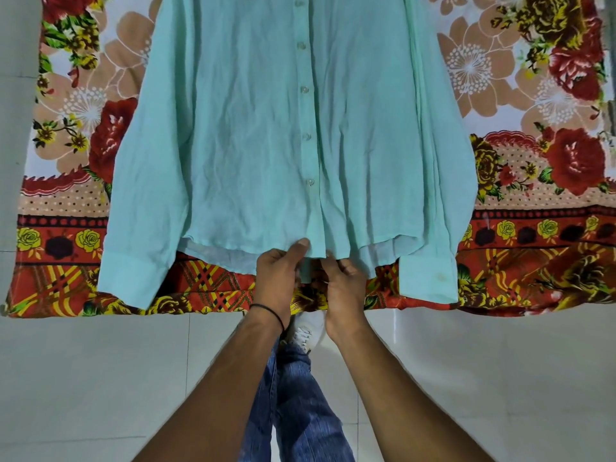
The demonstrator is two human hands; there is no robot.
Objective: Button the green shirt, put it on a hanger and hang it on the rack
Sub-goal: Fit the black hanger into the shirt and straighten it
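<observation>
The pale green shirt lies flat, front up, on a flowered sheet, with both sleeves down its sides. Several white buttons run down its placket and look fastened. My left hand pinches the bottom hem just left of the placket, thumb on top of the cloth. My right hand grips the lower end of the placket at the hem, fingers curled under the cloth. The collar lies beyond the top of the frame. No hanger or rack is in view.
The flowered red, orange and white sheet spreads across the bed under the shirt and hangs over its near edge. Below it lies a pale tiled floor. My jeans leg and white shoe stand between my forearms.
</observation>
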